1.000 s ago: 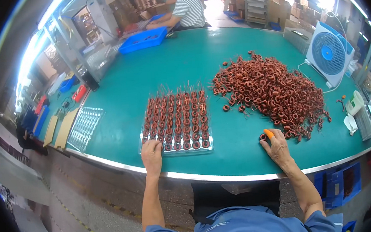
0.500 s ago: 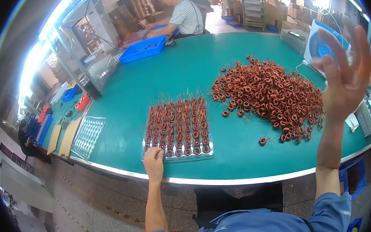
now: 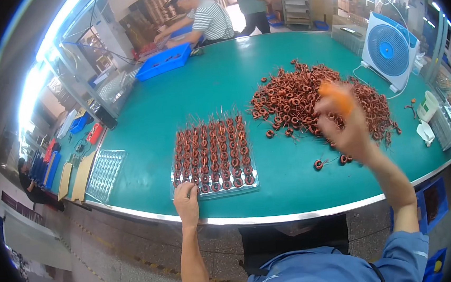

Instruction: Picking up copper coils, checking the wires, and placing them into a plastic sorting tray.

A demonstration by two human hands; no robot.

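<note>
At the near left corner of a clear plastic tray, my left hand has its fingers bent closed on the edge. Rows of copper-wound ring coils fill this tray, their wire ends sticking up. My right hand is above the near middle of a large heap of loose ring coils. Motion smears its fingers, and an orange patch shows at them; whether it holds anything cannot be made out. A few stray coils lie at the heap's near edge.
A second clear tray lies at the left edge of the green table. A blue bin sits at the far left, near a seated person in a striped shirt. A blue-and-white fan stands at the far right.
My right hand has swung left and down from beside the fan to over the heap, uncovering the fan. My left hand stays at the tray corner. A person behind now stands apart from the seated one.
</note>
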